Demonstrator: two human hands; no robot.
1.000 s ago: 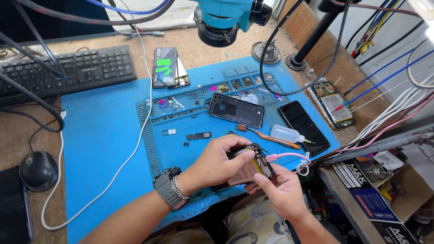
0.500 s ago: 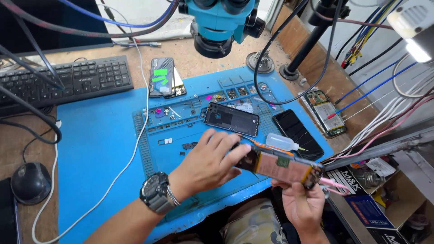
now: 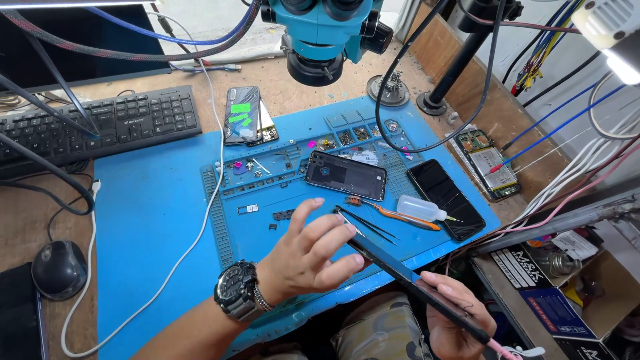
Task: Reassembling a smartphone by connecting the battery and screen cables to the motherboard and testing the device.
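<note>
A person at a repair bench (image 3: 167, 80) holds a thin dark phone (image 3: 417, 283) edge-on, out past the near edge of the blue work mat (image 3: 147, 213). The right hand (image 3: 457, 320) cups the phone's lower end from beneath, its grip closed around the body. The left hand (image 3: 310, 250), with a wristwatch (image 3: 235, 291), has fingers spread wide and only fingertips touching the phone's upper end.

Risks, as a judgement: the phone hangs over the person's lap rather than the mat, so a slip of the right hand's grip would likely drop it. The left fingertips steady it only lightly.

On the mat, just beyond the left hand, lie black tweezers (image 3: 370, 223) and an orange-handled tool (image 3: 400, 217), close enough for the phone to knock. Further along the mat sit a small clear bottle (image 3: 420, 209), an opened phone back (image 3: 345, 175) and a dark phone (image 3: 445, 199). A microscope (image 3: 327, 33) hangs above the mat's far edge. A keyboard (image 3: 93, 127) and mouse (image 3: 59, 269) lie left of the mat, with a white cable (image 3: 200, 220) trailing across it.
</note>
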